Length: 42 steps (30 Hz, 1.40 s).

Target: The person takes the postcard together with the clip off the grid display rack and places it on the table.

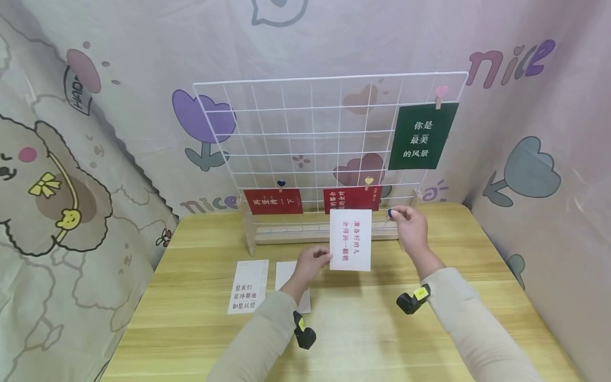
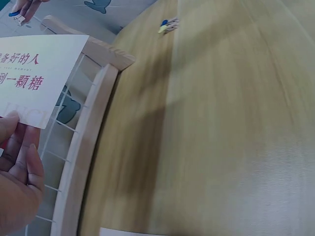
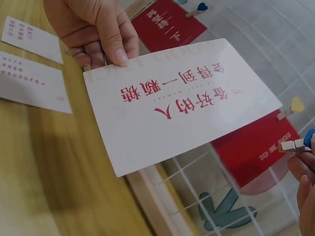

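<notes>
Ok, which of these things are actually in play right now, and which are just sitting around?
In play:
left hand holding the white card
right hand pinching the blue clip
wire grid

Lying about:
two cards on the table
green card and two red cards, already clipped up
spare clip on the table

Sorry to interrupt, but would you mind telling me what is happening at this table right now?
A person holds a white card with red text by its edge in the left hand, raised in front of a white wire grid panel standing on the wooden table. The right hand pinches a small blue-topped clip beside the card. A green card and two red cards are already clipped to the grid. Two more white cards lie flat on the table.
</notes>
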Motion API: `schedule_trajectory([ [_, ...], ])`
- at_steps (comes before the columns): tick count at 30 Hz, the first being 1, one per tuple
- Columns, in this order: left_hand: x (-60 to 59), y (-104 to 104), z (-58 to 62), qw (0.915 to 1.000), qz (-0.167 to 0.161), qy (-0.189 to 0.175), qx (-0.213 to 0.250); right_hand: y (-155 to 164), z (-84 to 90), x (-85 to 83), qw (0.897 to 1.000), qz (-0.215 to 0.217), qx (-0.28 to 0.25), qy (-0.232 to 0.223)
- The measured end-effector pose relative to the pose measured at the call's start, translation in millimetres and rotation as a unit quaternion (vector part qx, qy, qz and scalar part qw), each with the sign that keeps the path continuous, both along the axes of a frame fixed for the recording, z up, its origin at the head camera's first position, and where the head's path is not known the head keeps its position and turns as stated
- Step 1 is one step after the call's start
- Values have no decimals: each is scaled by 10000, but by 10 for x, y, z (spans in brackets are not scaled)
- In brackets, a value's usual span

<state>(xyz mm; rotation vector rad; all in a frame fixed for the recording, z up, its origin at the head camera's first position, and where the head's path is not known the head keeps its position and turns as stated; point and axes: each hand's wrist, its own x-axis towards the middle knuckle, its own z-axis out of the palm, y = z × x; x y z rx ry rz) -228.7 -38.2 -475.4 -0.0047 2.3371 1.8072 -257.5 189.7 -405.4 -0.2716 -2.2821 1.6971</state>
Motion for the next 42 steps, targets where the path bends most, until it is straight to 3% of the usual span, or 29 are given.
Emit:
schedule_trajectory([
  [9,144,-8,-167,9998,71,-200,29,90,-229,132,9986,98,446,-267],
  [17,256,-45,-309,9996,46,-266,57,177,-415,258,9976,300,410,-478],
  [27,334,-68,-407,9989,88,-423,170,304,-613,373,9946,404,476,-829],
  [42,415,-110,-509,9969,83,-744,-233,534,-858,498,9892,321,591,-1301],
])
